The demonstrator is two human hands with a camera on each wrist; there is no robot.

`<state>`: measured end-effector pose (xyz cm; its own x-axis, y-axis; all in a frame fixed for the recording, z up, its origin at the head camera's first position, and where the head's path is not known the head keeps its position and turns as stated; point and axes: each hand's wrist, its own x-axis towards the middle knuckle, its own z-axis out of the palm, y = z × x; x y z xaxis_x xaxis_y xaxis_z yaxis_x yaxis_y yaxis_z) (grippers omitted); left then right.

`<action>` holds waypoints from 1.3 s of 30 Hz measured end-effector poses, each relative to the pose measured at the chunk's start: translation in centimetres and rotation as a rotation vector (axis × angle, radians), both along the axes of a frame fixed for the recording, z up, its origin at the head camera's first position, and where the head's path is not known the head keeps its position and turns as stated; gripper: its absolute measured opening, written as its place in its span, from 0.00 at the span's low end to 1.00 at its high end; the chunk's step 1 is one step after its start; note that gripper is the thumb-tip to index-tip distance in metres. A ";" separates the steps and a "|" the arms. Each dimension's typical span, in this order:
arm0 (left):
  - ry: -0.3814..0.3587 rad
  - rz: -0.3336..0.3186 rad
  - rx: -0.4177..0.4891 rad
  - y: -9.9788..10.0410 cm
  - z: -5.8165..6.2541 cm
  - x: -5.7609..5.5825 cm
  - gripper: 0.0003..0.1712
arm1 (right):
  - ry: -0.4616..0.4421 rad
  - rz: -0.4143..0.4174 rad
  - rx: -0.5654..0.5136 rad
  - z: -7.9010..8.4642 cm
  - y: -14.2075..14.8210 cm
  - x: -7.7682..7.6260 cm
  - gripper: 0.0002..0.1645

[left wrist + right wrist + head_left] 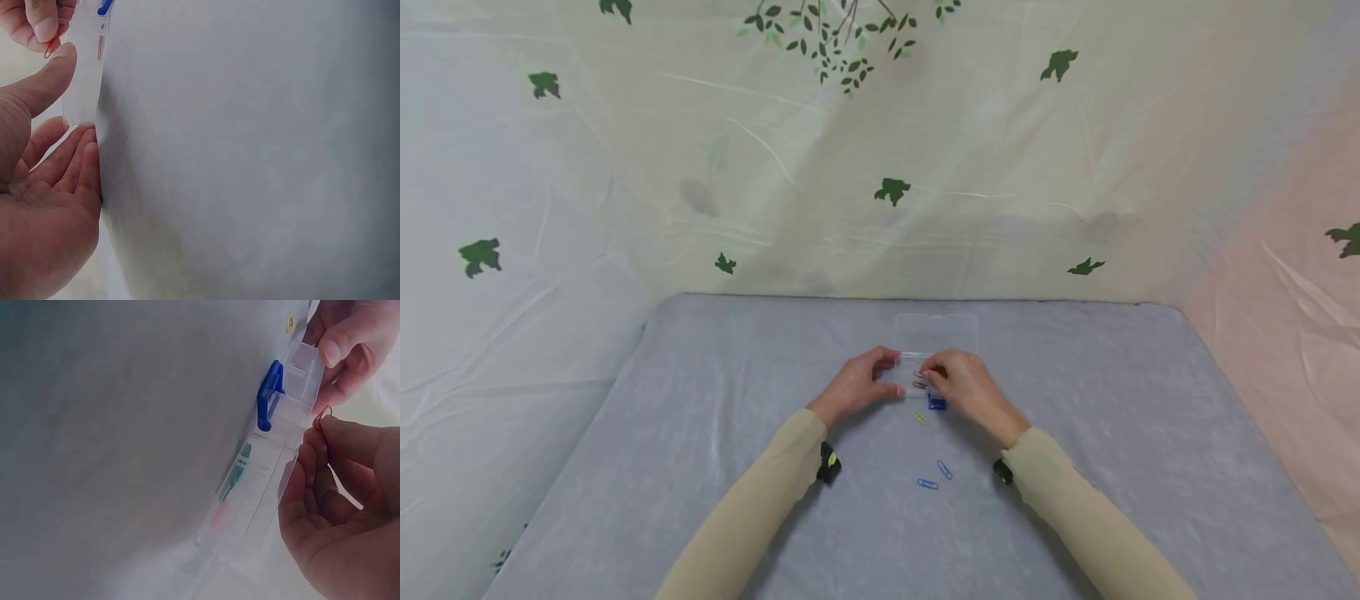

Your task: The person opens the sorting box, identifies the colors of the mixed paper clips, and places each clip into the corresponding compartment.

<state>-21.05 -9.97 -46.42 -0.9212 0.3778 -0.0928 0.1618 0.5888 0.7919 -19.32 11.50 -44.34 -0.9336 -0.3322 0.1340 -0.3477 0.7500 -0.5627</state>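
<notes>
A clear plastic box with a raised lid and a blue latch at its front stands on the table. My left hand grips its left end, thumb at the front edge and fingers towards the back. Over the box, my right hand pinches a red paper clip between thumb and fingertips. Another reddish paper clip shows through the clear plastic in the head view. Green and pink items lie farther along inside the box, their shapes blurred.
Just in front of the box lies a yellow paper clip. Two blue paper clips lie nearer me on the grey cloth-covered table. Behind the table hangs a pale curtain with green leaf prints.
</notes>
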 end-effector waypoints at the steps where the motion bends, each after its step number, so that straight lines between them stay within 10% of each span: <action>1: 0.001 0.000 0.000 0.0 0.0 0.0 0.34 | 0.002 0.001 0.006 0.0 0.0 0.0 0.04; 16: -0.007 -0.002 0.016 0.0 -0.1 -0.1 0.34 | 0.014 0.005 0.042 -0.1 0.4 0.6 0.05; 39: 0.011 0.010 0.004 0.0 -0.3 -0.1 0.35 | -0.057 0.210 0.061 0.1 3.1 7.7 0.04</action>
<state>-21.20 -9.94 -46.71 -0.9259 0.3690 -0.0811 0.1645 0.5869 0.7928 -11.58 14.55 -44.20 -0.8484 -0.5264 0.0565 -0.4688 0.6974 -0.5420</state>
